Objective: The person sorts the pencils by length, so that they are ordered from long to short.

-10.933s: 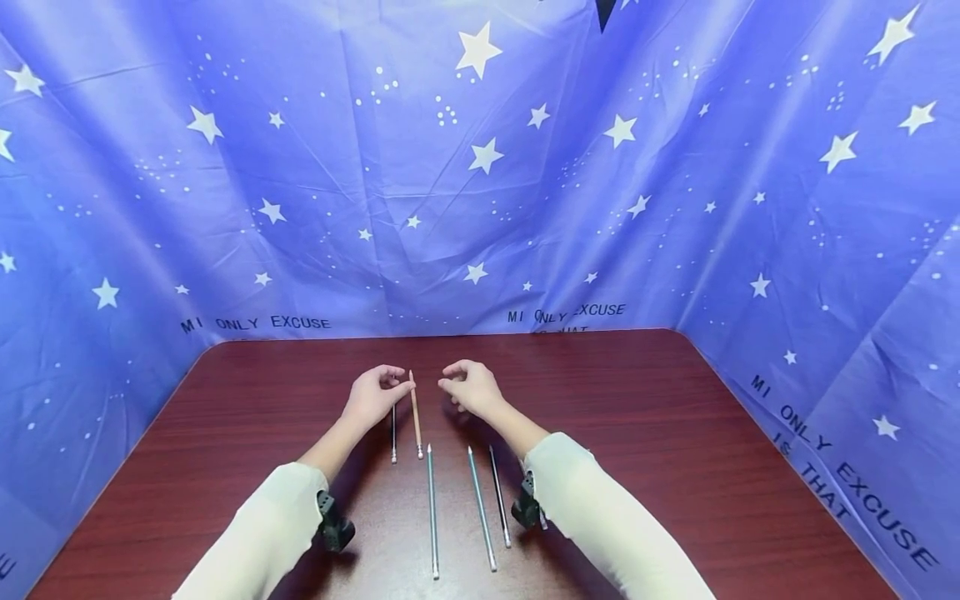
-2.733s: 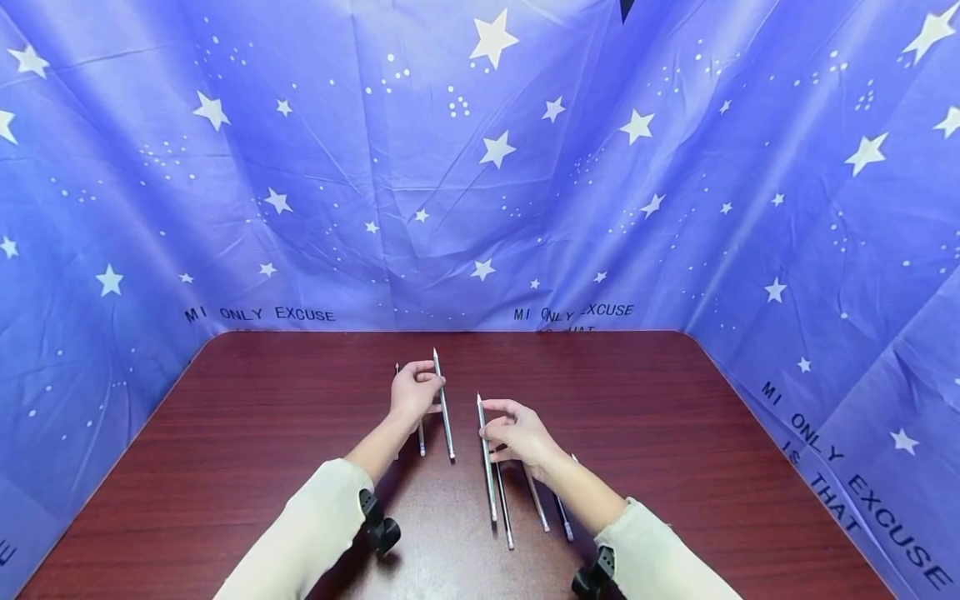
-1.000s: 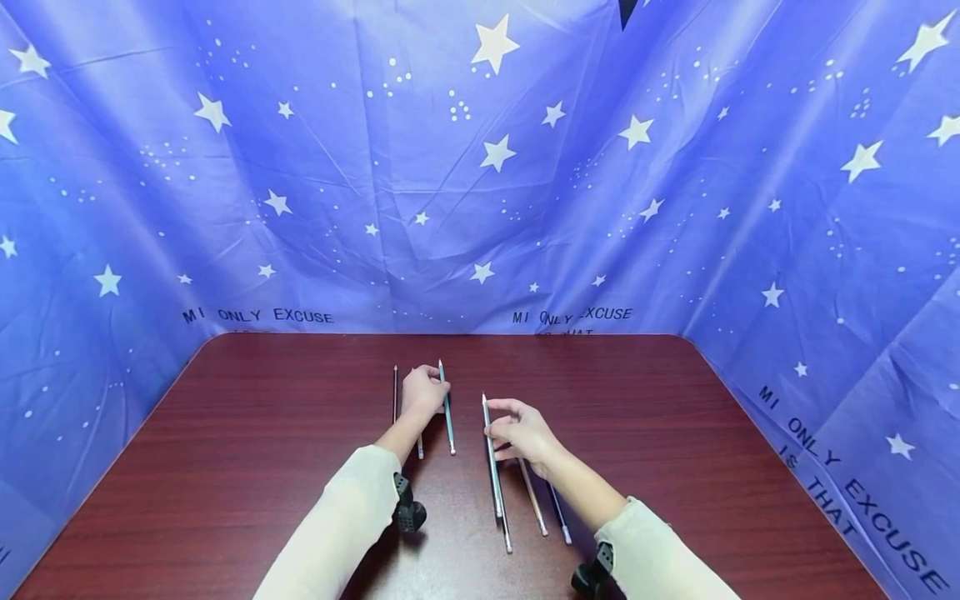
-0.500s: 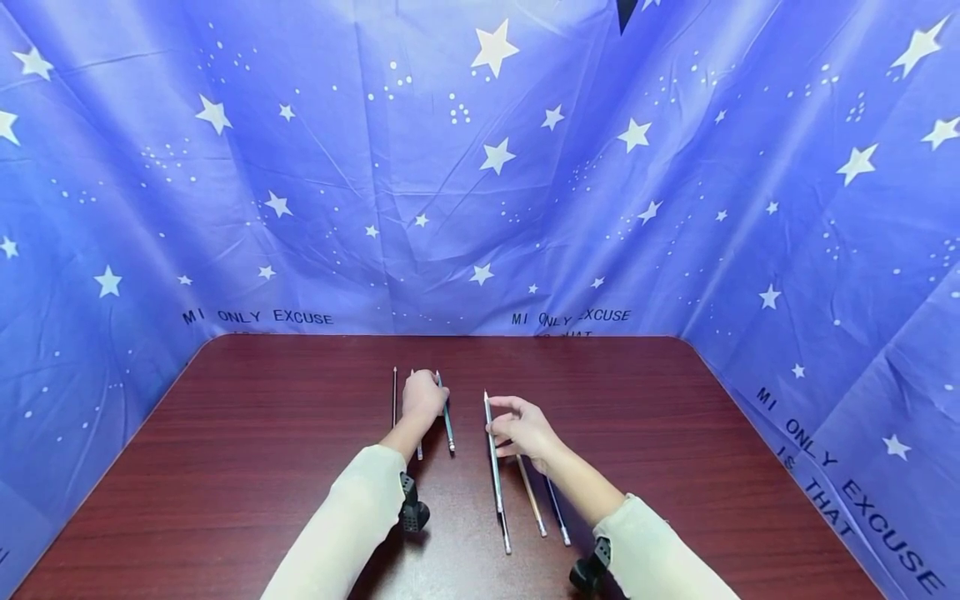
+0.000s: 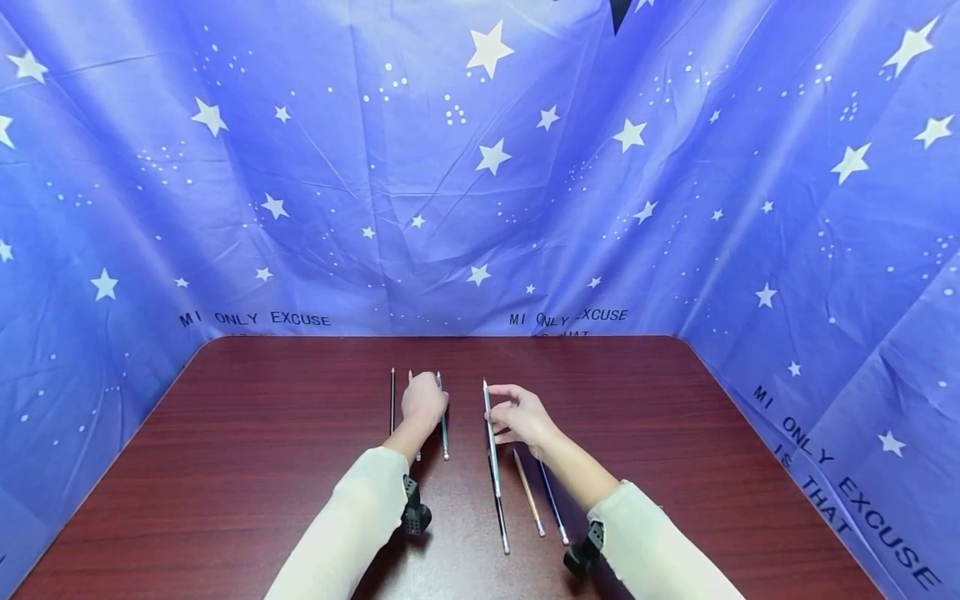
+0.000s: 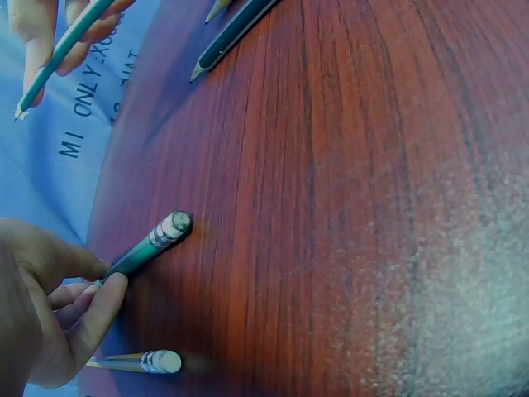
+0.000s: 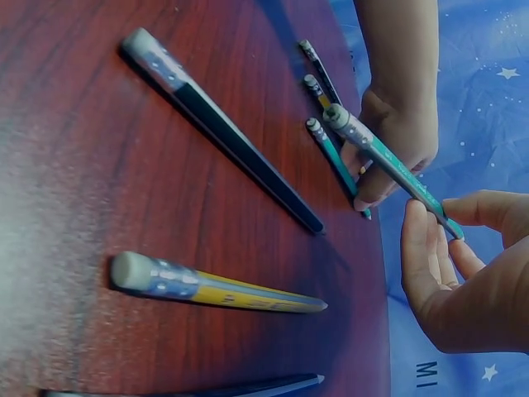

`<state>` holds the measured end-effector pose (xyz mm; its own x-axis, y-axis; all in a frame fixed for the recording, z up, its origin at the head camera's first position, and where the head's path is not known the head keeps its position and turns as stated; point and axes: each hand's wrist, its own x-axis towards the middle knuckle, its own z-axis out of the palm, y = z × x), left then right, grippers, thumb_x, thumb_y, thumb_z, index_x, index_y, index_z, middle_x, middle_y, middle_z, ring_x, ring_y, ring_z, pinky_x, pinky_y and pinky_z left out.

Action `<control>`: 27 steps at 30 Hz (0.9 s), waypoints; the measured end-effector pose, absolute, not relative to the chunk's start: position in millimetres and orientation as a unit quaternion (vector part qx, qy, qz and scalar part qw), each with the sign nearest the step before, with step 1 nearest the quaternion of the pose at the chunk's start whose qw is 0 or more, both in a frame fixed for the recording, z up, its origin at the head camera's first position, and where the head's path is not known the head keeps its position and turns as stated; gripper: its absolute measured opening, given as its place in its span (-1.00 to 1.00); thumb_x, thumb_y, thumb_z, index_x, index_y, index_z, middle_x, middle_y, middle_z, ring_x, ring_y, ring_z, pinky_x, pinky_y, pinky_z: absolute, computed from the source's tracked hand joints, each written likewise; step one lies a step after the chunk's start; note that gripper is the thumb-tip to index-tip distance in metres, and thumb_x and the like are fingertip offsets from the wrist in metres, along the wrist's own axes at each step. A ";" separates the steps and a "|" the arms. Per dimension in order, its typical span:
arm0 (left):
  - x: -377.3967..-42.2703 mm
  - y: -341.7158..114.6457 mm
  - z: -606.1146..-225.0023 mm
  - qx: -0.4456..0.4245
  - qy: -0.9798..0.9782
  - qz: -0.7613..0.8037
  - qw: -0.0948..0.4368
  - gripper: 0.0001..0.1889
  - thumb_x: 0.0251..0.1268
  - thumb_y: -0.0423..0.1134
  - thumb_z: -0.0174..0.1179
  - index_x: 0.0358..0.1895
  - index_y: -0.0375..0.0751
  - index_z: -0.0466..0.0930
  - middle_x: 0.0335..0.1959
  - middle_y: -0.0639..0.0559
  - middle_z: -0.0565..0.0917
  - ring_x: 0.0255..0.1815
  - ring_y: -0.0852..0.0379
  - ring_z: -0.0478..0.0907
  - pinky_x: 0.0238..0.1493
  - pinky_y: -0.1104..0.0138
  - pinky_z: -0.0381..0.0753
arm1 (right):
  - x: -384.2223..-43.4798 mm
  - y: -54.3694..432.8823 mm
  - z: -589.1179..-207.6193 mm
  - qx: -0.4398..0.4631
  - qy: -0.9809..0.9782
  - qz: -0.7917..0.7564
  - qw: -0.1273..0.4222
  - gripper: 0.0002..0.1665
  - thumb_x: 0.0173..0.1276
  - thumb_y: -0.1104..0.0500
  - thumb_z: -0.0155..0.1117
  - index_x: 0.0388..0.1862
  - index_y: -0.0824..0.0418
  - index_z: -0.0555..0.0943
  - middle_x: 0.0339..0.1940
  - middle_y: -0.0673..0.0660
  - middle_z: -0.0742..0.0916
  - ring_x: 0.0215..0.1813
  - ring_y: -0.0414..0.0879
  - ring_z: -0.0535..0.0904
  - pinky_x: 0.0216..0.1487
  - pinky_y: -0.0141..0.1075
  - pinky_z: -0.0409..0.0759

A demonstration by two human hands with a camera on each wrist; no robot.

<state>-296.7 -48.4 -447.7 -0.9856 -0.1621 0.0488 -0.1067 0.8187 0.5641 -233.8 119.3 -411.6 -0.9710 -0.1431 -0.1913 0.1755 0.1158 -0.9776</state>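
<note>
My left hand pinches a green pencil between thumb and fingers. That pencil lies low on the table, with its white eraser end toward me. Partly under the same hand is a yellow pencil, and further left a black pencil lies parallel to it. My right hand holds a second green pencil by its pointed end, tip away from me, raised above the table. Below it lie a black pencil, a yellow pencil and a dark pencil, erasers toward me.
The dark red wooden table is bounded by a blue curtain with white stars at the back and sides. A small black camera is strapped at each wrist, by the cream sleeves.
Both green pencils were picked up from the near part of the table earlier. My left hand has since lowered its pencil beside the yellow one; my right hand has moved slightly away from me.
</note>
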 end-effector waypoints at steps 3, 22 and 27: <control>-296.8 -48.7 -448.1 0.067 -0.951 -0.296 0.050 -0.75 0.13 -0.30 0.17 -0.64 -0.13 0.37 -0.57 0.00 0.60 -0.48 0.01 0.56 -0.38 0.17 0.58 | -237.9 118.6 -410.4 0.017 0.738 -0.664 0.116 -0.45 0.12 0.43 0.11 0.17 0.32 0.42 -0.47 0.12 0.67 -0.58 -0.19 0.51 -0.55 -0.36 0.64; -292.3 -51.2 -450.4 0.082 -0.920 -0.382 0.028 -0.74 0.16 -0.30 0.24 -0.07 -0.28 0.60 -0.36 -0.10 0.73 -0.80 0.23 0.52 -0.56 0.38 0.54 | -262.1 108.5 -416.0 0.049 0.753 -0.647 0.107 -0.45 0.14 0.43 0.18 0.17 0.28 0.47 -0.42 0.21 0.71 -0.61 -0.20 0.48 -0.51 -0.31 0.65; -291.8 -50.8 -449.5 0.087 -0.918 -0.387 0.027 -0.72 0.17 -0.30 0.24 -0.04 -0.27 0.59 -0.33 -0.11 0.73 -0.81 0.23 0.51 -0.55 0.37 0.54 | -267.6 105.8 -417.2 0.054 0.756 -0.644 0.105 -0.46 0.13 0.41 0.16 0.16 0.27 0.48 -0.45 0.18 0.70 -0.61 -0.19 0.49 -0.50 -0.28 0.66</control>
